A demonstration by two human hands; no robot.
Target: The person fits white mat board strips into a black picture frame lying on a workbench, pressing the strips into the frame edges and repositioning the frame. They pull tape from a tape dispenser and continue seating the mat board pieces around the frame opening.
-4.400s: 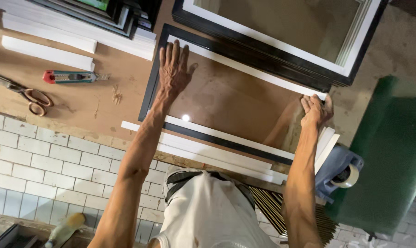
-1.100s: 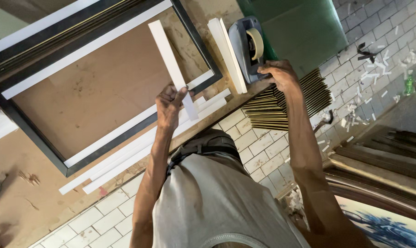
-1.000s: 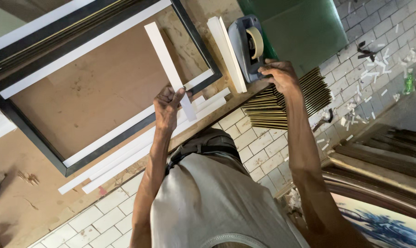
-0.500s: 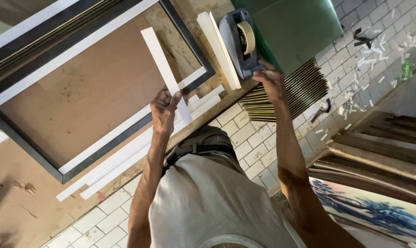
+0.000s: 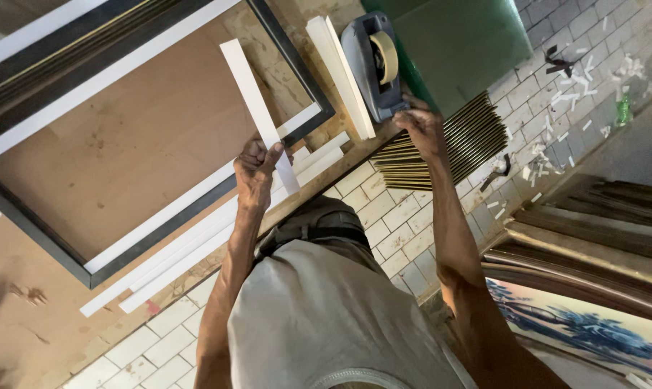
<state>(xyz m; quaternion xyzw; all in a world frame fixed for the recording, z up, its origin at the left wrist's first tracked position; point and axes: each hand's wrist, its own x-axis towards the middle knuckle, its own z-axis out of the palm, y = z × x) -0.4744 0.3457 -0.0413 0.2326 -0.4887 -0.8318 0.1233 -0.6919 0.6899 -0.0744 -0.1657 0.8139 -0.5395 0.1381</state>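
While the scene was viewed from above, a long white flat strip (image 5: 257, 108) was seen pinched at its lower end in the grip of the left hand (image 5: 254, 169), thumb and fingers closed round it. It was plain, narrow and straight-edged, and it was held slanting over the brown backing board (image 5: 124, 137) of a large black picture frame (image 5: 297, 72), its upper end lying above the board's bare middle. The right hand (image 5: 421, 128) was laid at the near end of a grey tape dispenser (image 5: 373, 65) carrying a roll of tan tape; whether its fingers were spread or pressed together could not be told. Two thicker white mouldings (image 5: 340, 75) were set just beside the dispenser, between it and the frame's corner. More white strips (image 5: 189, 245) were laid along the near edge of the counter (image 5: 23, 317), partly under the frame's lower rail. A fanned stack of thin dark ribbed slats (image 5: 463, 144) was placed beyond the counter's end, below a green sheet (image 5: 456, 43). The brown, stained counter was faced with small white tiles (image 5: 383, 216). Paper scraps (image 5: 564, 122) were scattered over the tiled floor, and ornate frames (image 5: 592, 238) and a blue-patterned picture (image 5: 585, 338) were leaned at the right.
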